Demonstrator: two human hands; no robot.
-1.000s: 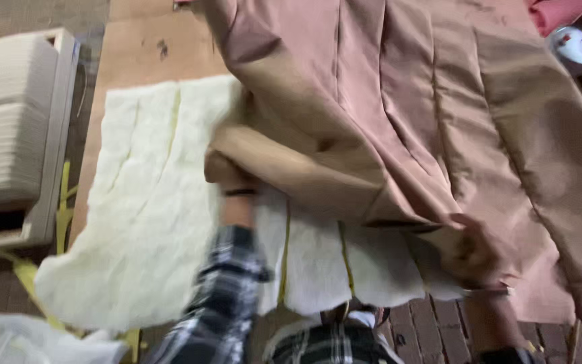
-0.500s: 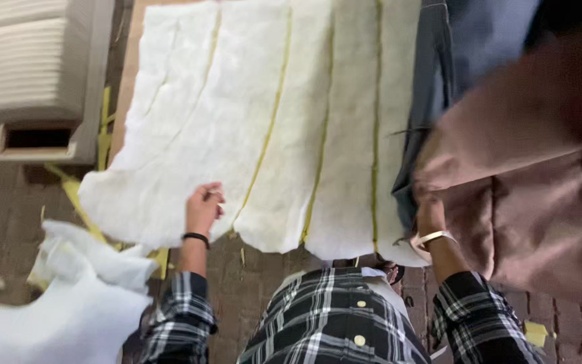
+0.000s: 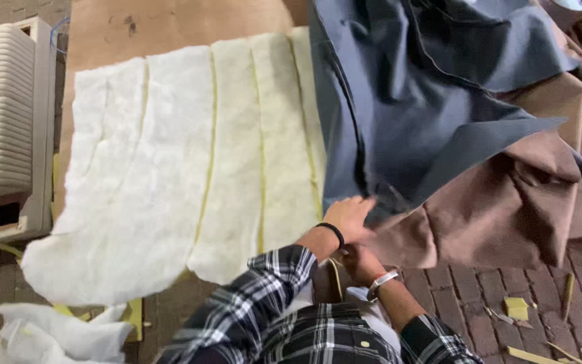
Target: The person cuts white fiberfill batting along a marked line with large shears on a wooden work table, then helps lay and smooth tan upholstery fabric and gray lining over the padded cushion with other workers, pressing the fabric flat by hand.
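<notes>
The left hand lies flat on the near edge of the grey fabric sheet, fingers laid together and pressing the cloth down where it meets the white batting panels; the right hand sits just below it, under the fabric's hem, and whether its fingers are spread or pinching I cannot tell, as they are tucked out of sight; the grey sheet covers the right part of the batting, and its brown side shows where it folds over to the right; the batting rests on brown cardboard; a beige ribbed unit stands at the left; yellow foam scraps lie on the brick floor.
</notes>
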